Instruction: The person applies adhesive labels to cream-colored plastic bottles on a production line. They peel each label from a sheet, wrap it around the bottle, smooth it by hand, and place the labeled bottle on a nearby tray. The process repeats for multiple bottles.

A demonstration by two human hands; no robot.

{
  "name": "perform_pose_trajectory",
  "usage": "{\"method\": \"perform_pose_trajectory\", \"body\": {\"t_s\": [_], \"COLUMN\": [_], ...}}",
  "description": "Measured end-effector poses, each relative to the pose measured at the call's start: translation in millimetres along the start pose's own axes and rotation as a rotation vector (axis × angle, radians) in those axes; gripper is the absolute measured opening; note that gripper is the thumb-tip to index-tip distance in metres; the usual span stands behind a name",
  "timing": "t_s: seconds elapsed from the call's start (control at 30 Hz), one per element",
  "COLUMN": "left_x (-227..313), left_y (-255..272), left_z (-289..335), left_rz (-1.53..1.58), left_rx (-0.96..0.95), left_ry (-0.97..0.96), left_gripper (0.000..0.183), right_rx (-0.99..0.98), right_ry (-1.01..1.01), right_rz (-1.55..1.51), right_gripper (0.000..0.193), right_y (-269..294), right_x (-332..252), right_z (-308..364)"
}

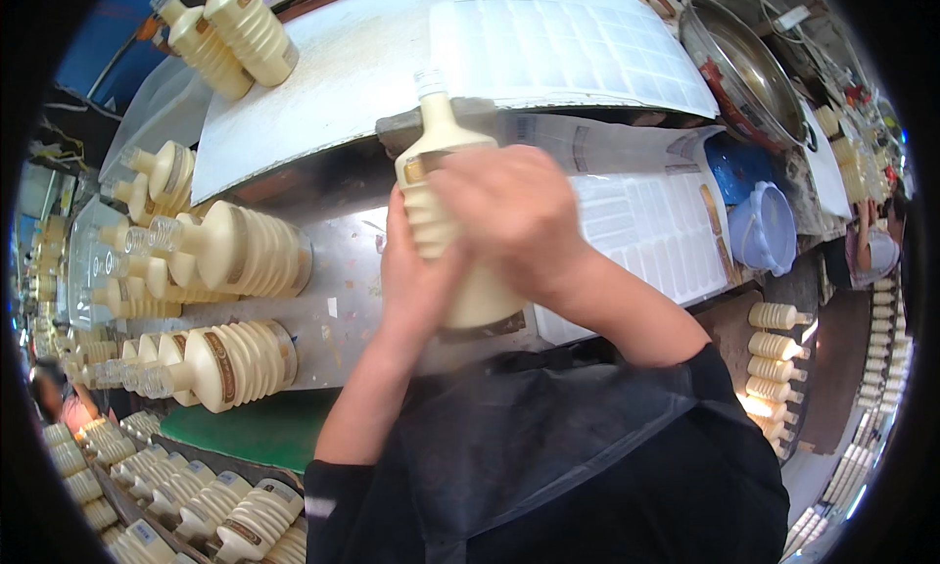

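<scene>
A cream-coloured bottle [441, 123] with a ribbed body, a narrow neck and a clear threaded top stands tilted in front of me, its neck pointing away. My left hand [403, 275] is closed round its left side, the thumb along the ribs. Across the bottle's front lies my right hand [514, 207], touching it near the brown label band; motion smears its fingers, so their grip is unclear. Part of the bottle's right side is hidden behind that hand. White sheets of clear labels [636, 236] lie on the worktop beside my right forearm.
Similar bottles [255, 251] stand grouped at the left, and two more [250, 30] on the raised white board [323, 84]. Another label sheet [568, 50] covers that board's right part. A metal pan [749, 70] and a blue basin [766, 229] sit at the right. Bottles fill racks at both sides.
</scene>
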State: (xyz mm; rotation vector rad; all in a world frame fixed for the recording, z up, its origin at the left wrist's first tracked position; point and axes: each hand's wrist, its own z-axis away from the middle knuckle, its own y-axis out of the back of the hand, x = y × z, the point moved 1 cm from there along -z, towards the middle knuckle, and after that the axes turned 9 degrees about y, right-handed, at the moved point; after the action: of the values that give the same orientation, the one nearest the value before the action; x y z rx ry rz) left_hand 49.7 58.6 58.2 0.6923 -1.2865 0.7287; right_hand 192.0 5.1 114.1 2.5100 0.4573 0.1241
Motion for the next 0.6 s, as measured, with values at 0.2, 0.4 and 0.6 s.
{"method": "perform_pose_trajectory", "body": {"t_s": [0.2, 0.4, 0.6], "left_x": [-27, -17, 0], "left_y": [8, 7, -2], "left_z": [2, -1, 6], "left_rz": [-0.566, -0.514, -0.04], "left_rx": [0.165, 0.115, 0.015], "left_ry": [-0.255, -0.106, -0.117], "left_gripper": [0.039, 0.052, 0.084], "right_rx": [-0.29, -0.275, 0.04], "right_ry": [0.15, 0.093, -0.457], "right_rz": [0.193, 0.139, -0.137], "right_gripper": [0.005, 0.007, 0.026], "right_y": [-36, -41, 0], "right_x": [-31, -28, 15], "right_z": [-23, -31, 4]}}
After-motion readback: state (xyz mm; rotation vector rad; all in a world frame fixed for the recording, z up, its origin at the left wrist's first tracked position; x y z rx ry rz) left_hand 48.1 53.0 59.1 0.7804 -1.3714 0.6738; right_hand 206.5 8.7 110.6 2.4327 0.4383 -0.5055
